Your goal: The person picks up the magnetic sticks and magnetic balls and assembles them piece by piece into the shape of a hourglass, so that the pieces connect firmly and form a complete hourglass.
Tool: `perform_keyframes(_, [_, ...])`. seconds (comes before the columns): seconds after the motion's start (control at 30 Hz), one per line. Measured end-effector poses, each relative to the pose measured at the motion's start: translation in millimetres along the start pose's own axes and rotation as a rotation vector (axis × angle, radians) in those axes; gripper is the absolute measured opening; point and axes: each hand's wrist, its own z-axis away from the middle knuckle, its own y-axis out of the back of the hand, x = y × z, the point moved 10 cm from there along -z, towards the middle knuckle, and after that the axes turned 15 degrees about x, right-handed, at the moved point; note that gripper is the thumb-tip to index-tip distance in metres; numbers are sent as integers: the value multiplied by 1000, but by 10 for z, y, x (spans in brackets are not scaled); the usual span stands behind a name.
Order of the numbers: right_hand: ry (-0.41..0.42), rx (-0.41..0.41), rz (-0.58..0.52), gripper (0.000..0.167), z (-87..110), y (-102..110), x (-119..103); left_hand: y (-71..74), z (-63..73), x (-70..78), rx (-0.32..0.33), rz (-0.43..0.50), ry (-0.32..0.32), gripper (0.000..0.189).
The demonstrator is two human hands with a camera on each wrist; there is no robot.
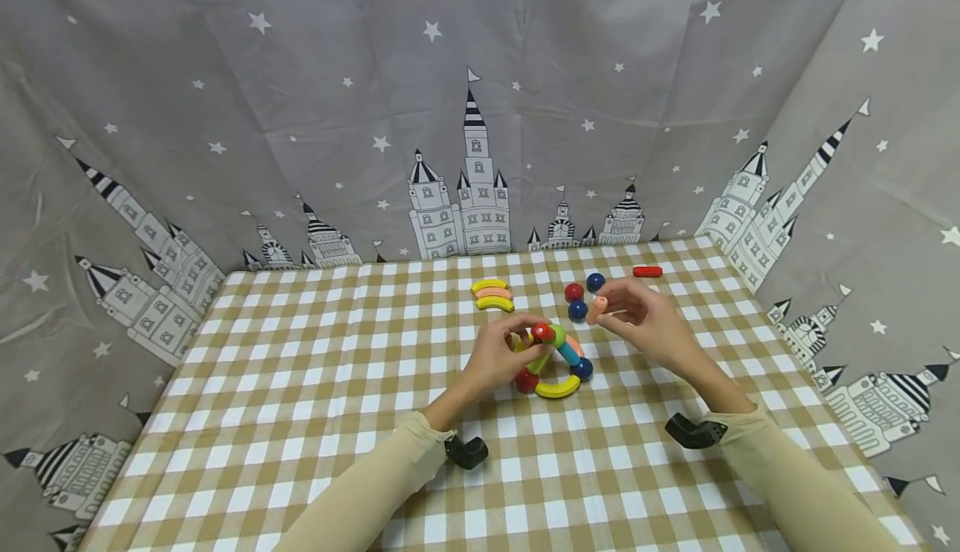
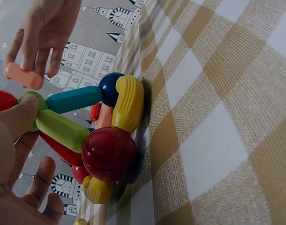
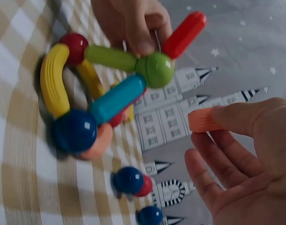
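In the head view, the right hand (image 1: 648,325) pinches the orange stick (image 1: 597,310), long axis one-to-seven o'clock, apart from the green ball (image 1: 557,335) at its two o'clock; the left hand (image 1: 497,357) pinches that ball.

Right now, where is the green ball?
In the head view, the green ball is right of centre, at the left hand, between a red stick and a blue stick.
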Motion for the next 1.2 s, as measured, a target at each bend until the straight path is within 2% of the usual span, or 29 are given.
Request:
perform_keyframes(0.53, [-37, -54, -246, 27, 100, -287, -125, 1, -6, -3, 2, -6, -21, 29])
perform_keyframes(1.0, [-39, -72, -168, 26, 103, -365, -155, 14, -16, 0, 5, -52, -60, 27])
perform_keyframes(1.2, [-67, -79, -152, 27, 90, -392, -142, 8, -11, 3, 1, -50, -65, 26])
